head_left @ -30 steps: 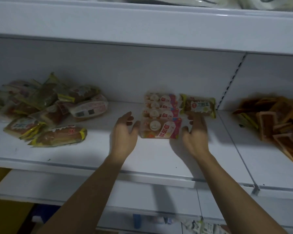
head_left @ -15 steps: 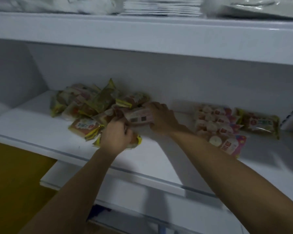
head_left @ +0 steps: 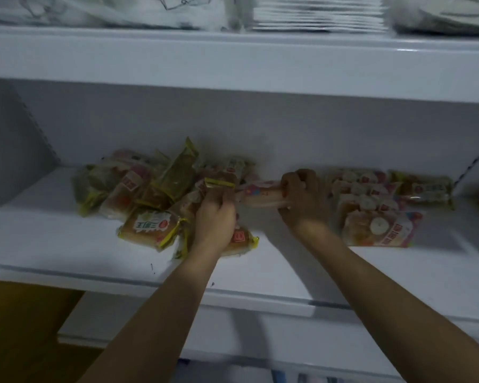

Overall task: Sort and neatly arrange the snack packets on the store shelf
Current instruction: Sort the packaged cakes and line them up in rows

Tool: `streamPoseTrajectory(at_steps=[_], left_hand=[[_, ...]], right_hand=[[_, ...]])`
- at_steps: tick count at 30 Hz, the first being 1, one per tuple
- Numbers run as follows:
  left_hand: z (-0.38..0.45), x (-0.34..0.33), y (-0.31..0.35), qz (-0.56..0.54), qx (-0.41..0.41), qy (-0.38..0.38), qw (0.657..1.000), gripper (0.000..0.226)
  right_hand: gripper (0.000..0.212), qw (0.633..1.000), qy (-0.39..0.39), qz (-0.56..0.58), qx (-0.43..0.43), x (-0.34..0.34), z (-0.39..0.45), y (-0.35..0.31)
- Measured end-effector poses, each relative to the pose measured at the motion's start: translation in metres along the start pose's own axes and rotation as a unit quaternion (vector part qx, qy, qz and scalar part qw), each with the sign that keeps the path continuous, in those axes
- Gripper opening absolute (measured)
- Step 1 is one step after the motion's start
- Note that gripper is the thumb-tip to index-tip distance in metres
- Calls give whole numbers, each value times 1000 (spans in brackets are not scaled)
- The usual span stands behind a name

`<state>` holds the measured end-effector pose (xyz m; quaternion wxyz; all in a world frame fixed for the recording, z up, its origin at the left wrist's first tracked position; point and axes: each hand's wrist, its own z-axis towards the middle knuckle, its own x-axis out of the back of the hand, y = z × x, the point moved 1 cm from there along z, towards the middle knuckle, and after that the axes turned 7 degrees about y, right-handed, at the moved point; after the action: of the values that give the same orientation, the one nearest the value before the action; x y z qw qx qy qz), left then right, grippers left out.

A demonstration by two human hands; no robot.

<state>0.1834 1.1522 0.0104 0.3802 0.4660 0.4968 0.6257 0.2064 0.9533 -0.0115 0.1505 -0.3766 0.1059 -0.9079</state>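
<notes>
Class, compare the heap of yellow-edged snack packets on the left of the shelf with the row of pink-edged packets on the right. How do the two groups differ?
The yellow-edged heap is jumbled, packets overlapping at mixed angles; the pink-edged row lies in an orderly overlapping line running front to back. The heap's wrappers are trimmed yellow; the row's are trimmed pink with a round white mark. The left hand reaches into the heap; neither hand touches the row. Both rest on the same white shelf.

The left hand (head_left: pixel 215 217) covers part of a yellow-edged packet (head_left: pixel 239 239) under it. The whole view is blurred, so print on the row of pink packets (head_left: pixel 376 205) cannot be read. Goods on the top shelf (head_left: pixel 233 62) are cut off by the upper edge.
</notes>
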Motion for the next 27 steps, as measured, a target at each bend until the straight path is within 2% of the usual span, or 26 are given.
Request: streamPoseTrajectory(at_steps=[3, 5, 6, 7, 10, 13, 14, 17, 19, 20, 23, 25, 27], left_hand=[[-4, -20, 18, -118, 146, -71, 980, 40], [-12, -31, 31, -234, 263, -154, 923, 38], [-16, -35, 36, -273, 303, -188, 894, 36], [-19, -38, 39, -287, 317, -210, 879, 33], [-22, -48, 41, -271, 274, -235, 892, 15], [-24, -60, 42, -229, 211, -250, 917, 11], [-26, -64, 42, -225, 187, -250, 923, 11], [-35, -74, 43, -265, 134, -232, 926, 11], [-41, -82, 45, -268, 91, -228, 931, 13], [-44, -87, 46, -270, 73, -224, 934, 14], [-53, -106, 46, -268, 38, -179, 946, 16], [-59, -117, 46, -249, 10, -121, 961, 14], [-67, -127, 46, -243, -14, -102, 964, 9]], right_hand=[[52, 992, 109, 8, 58, 30, -15, 4], [58, 988, 138, 13, 67, 45, -24, 4], [63, 990, 129, 20, 60, 53, -26, 3], [67, 992, 112, 26, 47, 61, -28, 2], [66, 995, 77, 53, -17, 88, -33, 13], [54, 982, 96, 117, -114, 112, -32, 32], [49, 964, 100, 178, -169, 118, -31, 38], [27, 862, 97, 372, -329, 128, -28, 54], [7, 847, 93, 392, -347, 136, -27, 63], [5, 850, 91, 387, -346, 140, -28, 67], [17, 833, 94, 423, -344, 148, -32, 81], [26, 834, 78, 432, -335, 153, -35, 91], [37, 838, 64, 425, -337, 158, -37, 103]])
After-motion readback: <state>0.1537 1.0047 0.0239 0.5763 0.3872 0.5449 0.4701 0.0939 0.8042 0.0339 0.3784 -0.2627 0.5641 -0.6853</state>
